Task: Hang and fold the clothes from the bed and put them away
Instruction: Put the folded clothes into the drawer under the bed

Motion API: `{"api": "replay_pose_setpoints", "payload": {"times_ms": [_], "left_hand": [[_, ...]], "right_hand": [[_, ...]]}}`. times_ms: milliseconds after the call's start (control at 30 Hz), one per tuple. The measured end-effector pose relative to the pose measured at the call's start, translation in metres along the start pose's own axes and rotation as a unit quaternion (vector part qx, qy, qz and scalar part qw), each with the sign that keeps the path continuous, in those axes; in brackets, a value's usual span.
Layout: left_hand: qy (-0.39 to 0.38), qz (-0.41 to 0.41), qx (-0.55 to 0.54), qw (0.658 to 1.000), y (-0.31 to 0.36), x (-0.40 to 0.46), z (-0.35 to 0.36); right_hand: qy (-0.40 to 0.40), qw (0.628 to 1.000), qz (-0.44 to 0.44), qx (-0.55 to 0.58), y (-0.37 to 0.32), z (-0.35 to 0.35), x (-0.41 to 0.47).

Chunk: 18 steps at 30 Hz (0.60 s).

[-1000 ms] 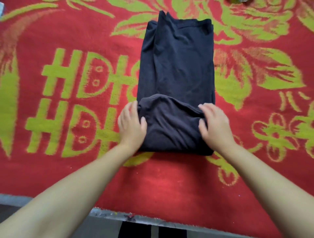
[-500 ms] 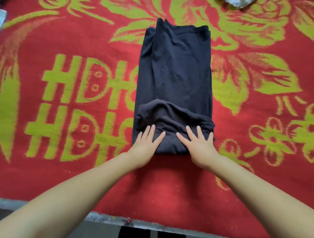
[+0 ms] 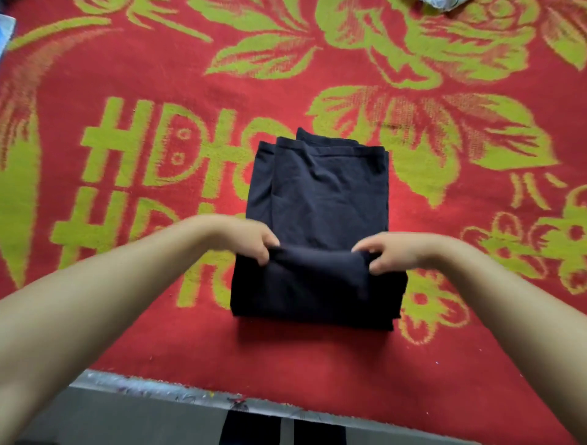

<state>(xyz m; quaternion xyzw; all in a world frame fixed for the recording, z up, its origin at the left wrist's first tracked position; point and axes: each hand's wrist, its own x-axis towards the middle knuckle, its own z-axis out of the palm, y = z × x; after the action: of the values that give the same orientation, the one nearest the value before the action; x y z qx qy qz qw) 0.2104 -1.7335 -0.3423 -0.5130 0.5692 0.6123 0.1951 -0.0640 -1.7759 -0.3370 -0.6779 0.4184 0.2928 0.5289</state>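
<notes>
Currently, dark garment [image 3: 320, 216] lay mid-frame on the red-and-green bedspread [image 3: 127, 79], partly folded, its near end rolled up into a thick fold. Left hand [image 3: 251, 238] pinched the fold's 9 o'clock end, fingers curled over the top edge. Right hand [image 3: 384, 251] gripped the 3 o'clock end the same way. Both were motion-blurred. Pale object [image 3: 443, 3] sat at 12 o'clock, cut off by the frame.

Dark navy garment [image 3: 327, 190] on red blanket [image 3: 444, 365] with yellow-green floral pattern.
</notes>
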Motion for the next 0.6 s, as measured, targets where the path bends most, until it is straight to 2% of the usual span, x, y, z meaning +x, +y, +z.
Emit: {"api": "replay_pose_setpoints", "payload": {"times_ms": [67,133,167,200,267,333,367,433,500,600], "left_hand": [[0.200,-0.013,-0.019,0.979,-0.003,0.015,-0.023],[0.427,-0.051,0.055,0.901,-0.002,0.026,-0.022],[0.496,-0.038,0.105,0.861,0.002,0.030,-0.011],[0.534,0.005,0.147,0.833,0.007,0.033,0.005],[0.525,0.113,0.233,0.811,0.013,0.037,0.048],[0.420,0.150,0.347,0.825,0.004,0.042,0.091],[0.358,0.131,0.385,0.841,-0.008,0.044,0.104],[0.273,0.056,0.386,0.879,-0.033,0.049,0.115],[0.260,0.011,0.365,0.894,-0.048,0.050,0.114],[0.255,0.013,0.364,0.896,-0.045,0.048,0.109]], "right_hand": [[0.174,0.984,0.012,0.025,0.011,-0.012,0.014],[0.376,0.926,0.033,0.007,0.019,-0.012,0.021],[0.445,0.895,0.024,-0.002,0.018,-0.006,0.020],[0.487,0.873,-0.008,-0.010,0.015,0.003,0.019],[0.492,0.862,-0.090,-0.078,0.010,0.032,0.014],[0.415,0.876,-0.113,-0.218,0.009,0.080,0.011],[0.354,0.887,-0.094,-0.282,0.010,0.102,0.011],[0.258,0.904,-0.034,-0.340,0.016,0.126,0.012],[0.249,0.905,0.028,-0.344,0.022,0.124,0.018],[0.253,0.899,0.051,-0.352,0.025,0.116,0.028]]}}
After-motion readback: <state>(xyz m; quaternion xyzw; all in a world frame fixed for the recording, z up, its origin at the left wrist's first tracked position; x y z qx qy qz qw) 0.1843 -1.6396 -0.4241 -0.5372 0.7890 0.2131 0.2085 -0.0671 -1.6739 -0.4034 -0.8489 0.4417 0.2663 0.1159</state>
